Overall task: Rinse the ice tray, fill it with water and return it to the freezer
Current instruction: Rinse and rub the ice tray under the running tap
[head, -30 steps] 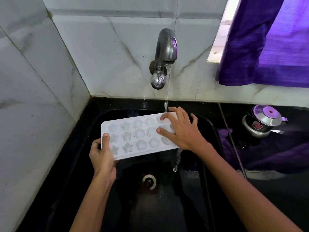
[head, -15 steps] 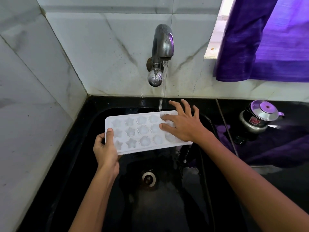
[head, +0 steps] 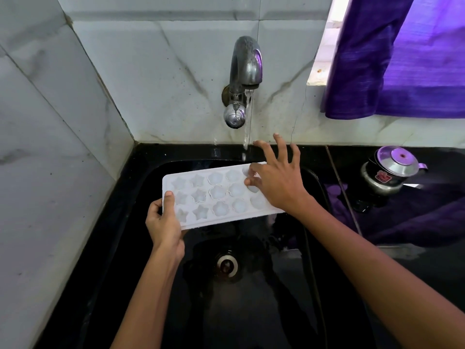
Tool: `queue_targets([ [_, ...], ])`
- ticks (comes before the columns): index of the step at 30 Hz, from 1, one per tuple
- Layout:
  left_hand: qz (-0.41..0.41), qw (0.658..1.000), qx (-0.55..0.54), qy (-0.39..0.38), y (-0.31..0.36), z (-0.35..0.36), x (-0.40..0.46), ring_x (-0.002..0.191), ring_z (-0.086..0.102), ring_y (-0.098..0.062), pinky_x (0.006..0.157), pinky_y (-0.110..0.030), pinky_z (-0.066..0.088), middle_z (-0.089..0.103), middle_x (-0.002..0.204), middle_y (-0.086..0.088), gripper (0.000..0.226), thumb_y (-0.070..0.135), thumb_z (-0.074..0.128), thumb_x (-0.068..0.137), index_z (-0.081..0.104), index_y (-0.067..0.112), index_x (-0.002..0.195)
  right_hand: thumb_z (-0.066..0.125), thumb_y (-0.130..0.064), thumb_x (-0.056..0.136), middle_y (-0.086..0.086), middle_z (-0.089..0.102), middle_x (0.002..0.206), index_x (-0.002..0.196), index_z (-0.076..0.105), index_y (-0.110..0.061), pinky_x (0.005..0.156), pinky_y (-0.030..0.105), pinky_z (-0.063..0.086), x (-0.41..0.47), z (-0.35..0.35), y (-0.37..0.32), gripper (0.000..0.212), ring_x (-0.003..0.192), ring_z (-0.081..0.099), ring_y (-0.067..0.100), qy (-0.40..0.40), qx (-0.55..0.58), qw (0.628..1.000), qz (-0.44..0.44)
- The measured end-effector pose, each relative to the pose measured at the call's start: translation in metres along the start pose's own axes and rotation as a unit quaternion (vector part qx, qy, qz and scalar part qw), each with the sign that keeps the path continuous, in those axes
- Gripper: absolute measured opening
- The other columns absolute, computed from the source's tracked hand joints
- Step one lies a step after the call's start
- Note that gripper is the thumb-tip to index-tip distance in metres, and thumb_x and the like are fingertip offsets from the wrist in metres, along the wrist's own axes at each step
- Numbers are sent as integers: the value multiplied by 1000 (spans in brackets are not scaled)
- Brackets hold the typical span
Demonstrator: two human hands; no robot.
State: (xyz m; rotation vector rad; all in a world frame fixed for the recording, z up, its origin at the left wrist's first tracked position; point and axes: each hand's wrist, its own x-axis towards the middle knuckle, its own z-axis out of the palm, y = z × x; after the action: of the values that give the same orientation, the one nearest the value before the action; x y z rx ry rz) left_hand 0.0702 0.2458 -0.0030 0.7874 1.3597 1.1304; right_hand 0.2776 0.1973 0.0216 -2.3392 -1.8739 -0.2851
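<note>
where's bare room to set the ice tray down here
Free: the sink floor around the drain, below the ice tray. Crowded: the counter right of the sink, taken by the metal pot and purple cloth.

A purple curtain [head: 407, 59] is hanging by the window at upper right. A small steel-lidded pot [head: 388, 172] is sitting on the black desk [head: 427, 268].
</note>
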Motion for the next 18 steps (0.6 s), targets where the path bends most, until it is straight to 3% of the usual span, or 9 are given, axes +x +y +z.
queue_targets([
  [3,-3,1000,5,-6,0,-1,0,75,64,-17,63,-36,55,64,85,-1,20,32,53,95,48,19,81,72,-47,78,7,38,149,81,72,-31,106,64,16,0,3,-1,16,138,9,38,6,1,1000,5],
  [7,5,1000,13,-8,2,-1,0,74,63,-17,62,-35,54,63,85,-1,19,32,53,94,49,18,83,60,-44,88,0,17,158,95,74,-34,111,58,1,1,0,-3,18,144,-4,35,-26,16,1000,-5],
  [10,7,1000,12,-3,3,-1,-1,72,62,-15,63,-35,54,62,83,0,19,31,53,95,49,18,81,63,-49,83,-7,22,156,92,75,-36,111,55,2,4,-7,-3,20,145,0,32,-23,23,999,1],
  [14,13,1000,19,1,3,-3,1,72,61,-15,62,-34,54,62,84,0,18,30,53,95,50,14,90,75,-57,65,-13,33,148,74,75,-33,110,55,7,6,-13,-2,25,142,7,28,2,70,997,25],
  [18,0,1000,0,3,3,-5,2,75,62,-16,65,-36,54,63,85,0,17,31,53,95,49,17,85,69,-49,78,-14,32,148,84,74,-34,110,50,9,4,-13,-5,17,142,7,25,16,125,990,63],
])
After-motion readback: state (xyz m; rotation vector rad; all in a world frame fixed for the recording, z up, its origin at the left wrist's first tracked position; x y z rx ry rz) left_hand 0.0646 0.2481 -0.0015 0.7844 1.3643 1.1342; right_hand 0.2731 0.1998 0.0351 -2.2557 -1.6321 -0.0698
